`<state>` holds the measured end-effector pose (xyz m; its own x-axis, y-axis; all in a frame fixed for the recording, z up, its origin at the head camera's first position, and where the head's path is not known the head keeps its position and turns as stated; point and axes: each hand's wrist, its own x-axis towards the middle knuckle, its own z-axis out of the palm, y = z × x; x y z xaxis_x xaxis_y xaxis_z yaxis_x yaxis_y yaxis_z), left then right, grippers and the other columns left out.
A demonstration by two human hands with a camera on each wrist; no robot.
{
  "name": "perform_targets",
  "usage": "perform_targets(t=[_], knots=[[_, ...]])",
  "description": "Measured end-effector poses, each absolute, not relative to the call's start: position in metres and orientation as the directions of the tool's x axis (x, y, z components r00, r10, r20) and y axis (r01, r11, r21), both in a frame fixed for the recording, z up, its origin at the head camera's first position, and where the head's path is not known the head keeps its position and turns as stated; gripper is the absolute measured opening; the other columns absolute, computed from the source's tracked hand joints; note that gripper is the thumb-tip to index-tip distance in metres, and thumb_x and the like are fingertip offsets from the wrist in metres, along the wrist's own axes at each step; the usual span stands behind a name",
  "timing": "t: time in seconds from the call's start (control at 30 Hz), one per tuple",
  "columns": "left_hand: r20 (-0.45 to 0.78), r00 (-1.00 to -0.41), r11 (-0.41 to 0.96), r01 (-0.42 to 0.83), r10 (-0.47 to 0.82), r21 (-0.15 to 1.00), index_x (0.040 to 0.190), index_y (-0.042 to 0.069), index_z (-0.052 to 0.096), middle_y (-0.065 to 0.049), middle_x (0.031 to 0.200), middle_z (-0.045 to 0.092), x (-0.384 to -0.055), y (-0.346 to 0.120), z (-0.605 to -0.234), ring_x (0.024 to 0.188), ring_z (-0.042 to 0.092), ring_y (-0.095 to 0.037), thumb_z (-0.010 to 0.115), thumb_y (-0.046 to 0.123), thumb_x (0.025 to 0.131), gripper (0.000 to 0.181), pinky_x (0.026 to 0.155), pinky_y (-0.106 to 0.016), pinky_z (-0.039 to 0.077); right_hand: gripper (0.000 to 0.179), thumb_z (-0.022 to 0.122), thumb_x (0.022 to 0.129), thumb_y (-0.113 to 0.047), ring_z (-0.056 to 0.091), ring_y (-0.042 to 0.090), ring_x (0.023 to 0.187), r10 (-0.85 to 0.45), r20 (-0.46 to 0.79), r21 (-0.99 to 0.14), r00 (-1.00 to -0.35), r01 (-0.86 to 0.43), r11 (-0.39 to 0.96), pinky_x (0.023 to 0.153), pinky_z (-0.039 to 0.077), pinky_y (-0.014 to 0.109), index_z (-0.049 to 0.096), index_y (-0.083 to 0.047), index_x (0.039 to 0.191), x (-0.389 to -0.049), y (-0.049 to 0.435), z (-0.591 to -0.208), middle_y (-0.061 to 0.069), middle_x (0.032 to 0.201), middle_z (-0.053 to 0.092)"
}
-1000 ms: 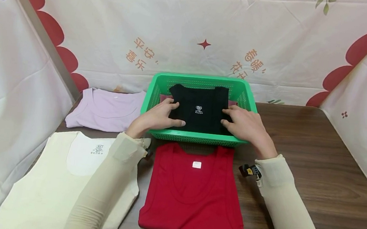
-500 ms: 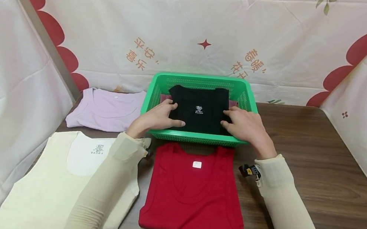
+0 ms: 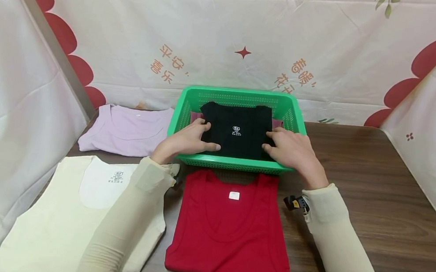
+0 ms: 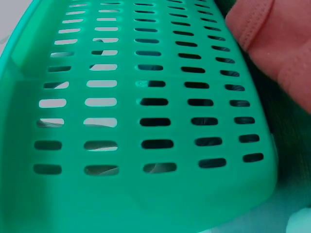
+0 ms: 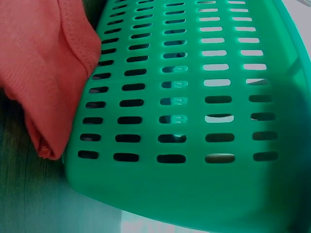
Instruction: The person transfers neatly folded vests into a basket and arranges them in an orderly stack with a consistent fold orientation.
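A folded black tank top (image 3: 238, 131) with a white printed label lies in a green plastic basket (image 3: 231, 160). My left hand (image 3: 190, 137) reaches over the near left rim, its fingers and thumb resting at the top's left side. On the right side, my right hand (image 3: 290, 147) touches the fabric with its fingertips. Pinkish-red cloth (image 3: 277, 123) shows beneath the black top. Just in front of the basket, a red tank top (image 3: 229, 239) lies folded. Both wrist views show the slotted basket wall (image 4: 121, 194) and red fabric (image 5: 43, 73); my fingers are hidden there.
A lilac tank top (image 3: 135, 129) lies at the back left of the brown wooden table (image 3: 363, 200). Nearer, a cream tank top (image 3: 50, 216) lies partly under my left forearm. Printed white cloth (image 3: 229, 31) hangs behind the basket and at both sides.
The far edge of the black tank top has sunk slightly into the basket. My hands have stayed almost in place.
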<state>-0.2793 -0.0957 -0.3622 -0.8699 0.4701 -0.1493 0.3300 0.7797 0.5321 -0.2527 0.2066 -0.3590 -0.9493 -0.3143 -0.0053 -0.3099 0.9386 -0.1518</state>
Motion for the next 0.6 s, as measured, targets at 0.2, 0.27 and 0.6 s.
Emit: perform_targets(t=[0.2,0.27,0.6], knots=[[-0.161,-0.868,0.785,0.327,0.470,0.527,0.162,-0.002,0.026,-0.018,0.169,0.025,-0.2787,-0.0954,-0.3613,0.158,0.025,-0.029,0.067,0.048,0.096,0.092,0.127,-0.046,0.029,0.053,0.059,0.102,-0.034,0.054,0.043,0.136,-0.311,-0.008,-0.147,-0.950,-0.306,0.940,0.064,0.050,0.041,0.059,-0.002,0.144,-0.2531,0.2067,-0.3585,0.022,0.153,0.052],[-0.163,-0.868,0.785,0.326,0.469,0.527,0.162,-0.002,0.024,-0.018,0.170,0.024,-0.2782,-0.0954,-0.3609,0.158,0.024,-0.028,0.067,0.048,0.097,0.092,0.127,-0.046,0.028,0.053,0.059,0.102,-0.034,0.053,0.044,0.136,-0.311,-0.009,-0.149,-0.950,-0.306,0.940,0.062,0.049,0.040,0.059,-0.002,0.144,-0.2534,0.2067,-0.3583,0.022,0.154,0.051],[-0.157,-0.868,0.781,0.328,0.472,0.532,0.163,-0.001,0.019,-0.017,0.171,0.021,-0.2776,-0.0954,-0.3604,0.159,0.022,-0.027,0.065,0.048,0.098,0.094,0.127,-0.046,0.027,0.054,0.058,0.103,-0.035,0.051,0.044,0.138,-0.303,-0.018,-0.167,-0.953,-0.296,0.941,0.071,0.052,0.045,0.057,-0.003,0.146,-0.2529,0.2072,-0.3583,0.020,0.158,0.046]])
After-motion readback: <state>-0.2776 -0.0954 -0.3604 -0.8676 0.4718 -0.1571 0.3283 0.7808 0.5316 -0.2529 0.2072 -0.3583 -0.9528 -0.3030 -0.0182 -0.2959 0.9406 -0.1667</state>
